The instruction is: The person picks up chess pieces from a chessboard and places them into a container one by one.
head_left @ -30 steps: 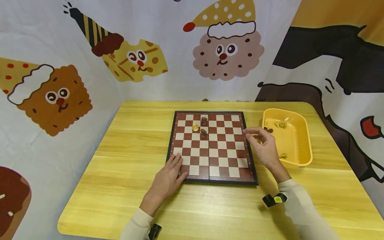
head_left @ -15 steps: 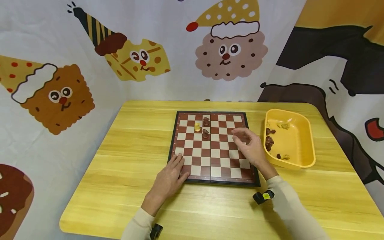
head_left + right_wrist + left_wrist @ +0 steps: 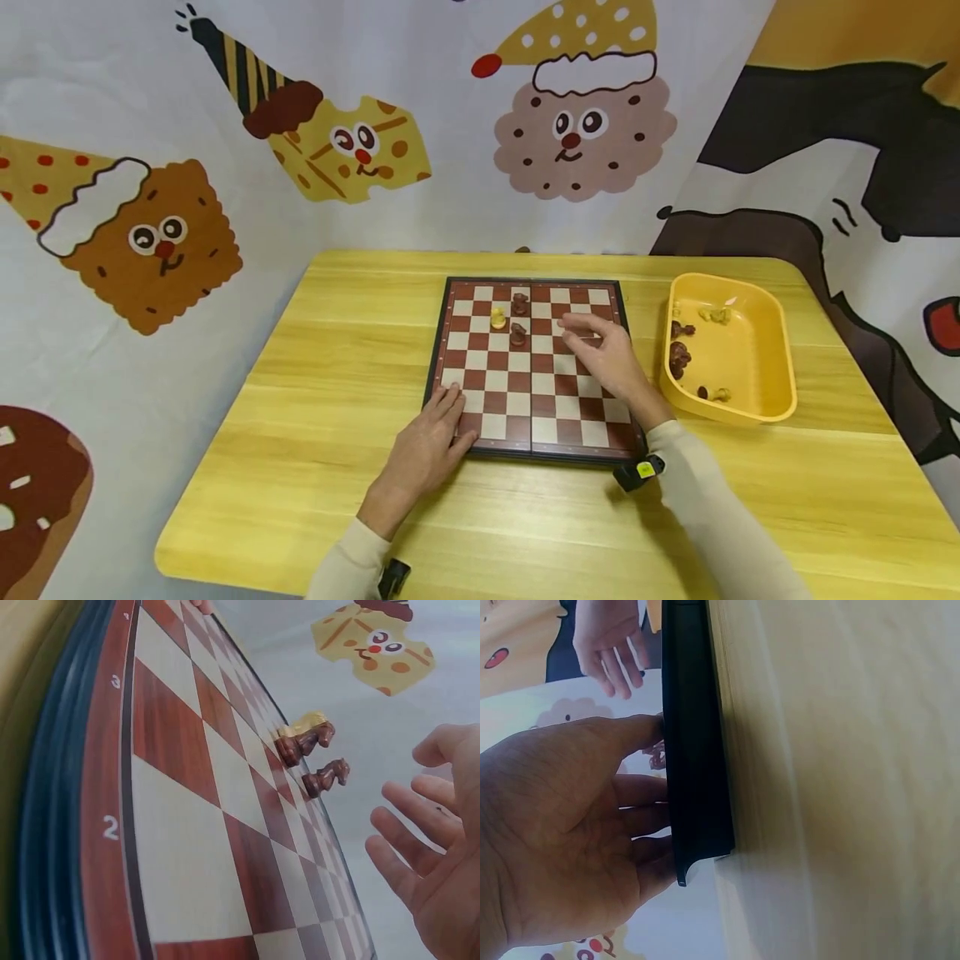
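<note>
A brown-and-cream chessboard lies on the table. Two brown knights and a yellow chess piece stand on its far part; in the right wrist view the yellow piece is partly hidden behind one brown knight. My left hand rests on the board's near left corner, fingers extended over the squares, and its fingertips lie at the dark edge in the left wrist view. My right hand hovers over the right half, fingers loosely bent, thumb apart, with nothing seen between them.
A yellow plastic tub stands right of the board, with several brown pieces and yellow pieces lying in it. The wooden table meets a cartoon-printed cloth behind. The board has a raised dark rim.
My right hand has moved left from beside the tub to over the board's right half, uncovering pieces in the tub. My left hand stays at the corner. The view has shifted slightly.
</note>
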The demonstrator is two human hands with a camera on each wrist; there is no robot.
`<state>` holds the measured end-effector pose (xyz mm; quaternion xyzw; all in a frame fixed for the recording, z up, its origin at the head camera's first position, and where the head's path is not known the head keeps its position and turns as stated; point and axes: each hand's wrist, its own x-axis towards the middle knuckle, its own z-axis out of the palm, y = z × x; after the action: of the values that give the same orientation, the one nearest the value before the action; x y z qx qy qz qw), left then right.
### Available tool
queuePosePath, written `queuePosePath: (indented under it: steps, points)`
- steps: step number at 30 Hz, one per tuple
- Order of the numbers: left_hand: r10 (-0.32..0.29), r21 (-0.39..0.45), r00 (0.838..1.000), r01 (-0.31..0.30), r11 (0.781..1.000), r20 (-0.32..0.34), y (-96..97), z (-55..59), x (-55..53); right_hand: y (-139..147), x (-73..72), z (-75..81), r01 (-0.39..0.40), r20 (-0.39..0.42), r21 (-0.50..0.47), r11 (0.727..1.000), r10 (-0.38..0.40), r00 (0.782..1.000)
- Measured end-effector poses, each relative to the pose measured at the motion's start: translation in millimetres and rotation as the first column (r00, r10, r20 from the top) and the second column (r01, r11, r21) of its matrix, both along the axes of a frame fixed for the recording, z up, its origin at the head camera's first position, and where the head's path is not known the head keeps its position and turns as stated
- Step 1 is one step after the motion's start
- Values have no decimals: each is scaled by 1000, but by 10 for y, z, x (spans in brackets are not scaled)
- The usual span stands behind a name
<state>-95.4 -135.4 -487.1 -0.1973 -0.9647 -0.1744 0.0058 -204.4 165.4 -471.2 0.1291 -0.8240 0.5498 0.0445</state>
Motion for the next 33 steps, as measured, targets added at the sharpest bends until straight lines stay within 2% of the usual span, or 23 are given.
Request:
queuePosePath:
  steps: [6, 15, 21, 26, 33]
  points:
    - [10, -10, 1000, -10, 1000, 1, -1, 7, -10, -119, -107, -49, -33, 23, 44, 999, 32, 999]
    - [6, -12, 1000, -6, 1000, 0, 8, 8, -18, -369, -203, -88, -92, 99, 89, 992, 84, 992]
    - [-2, -19, 1000, 2, 1000, 1, 19, -8, -16, -483, -257, -124, -100, 137, 82, 992, 88, 987]
    - [-5, -30, 1000, 5, 1000, 3, 15, -4, -17, -557, -297, -148, -93, 133, 74, 993, 83, 988]
    - [-1, -4, 1000, 1, 1000, 2, 10, -17, -11, -628, -323, -192, -88, 148, 66, 994, 77, 986]
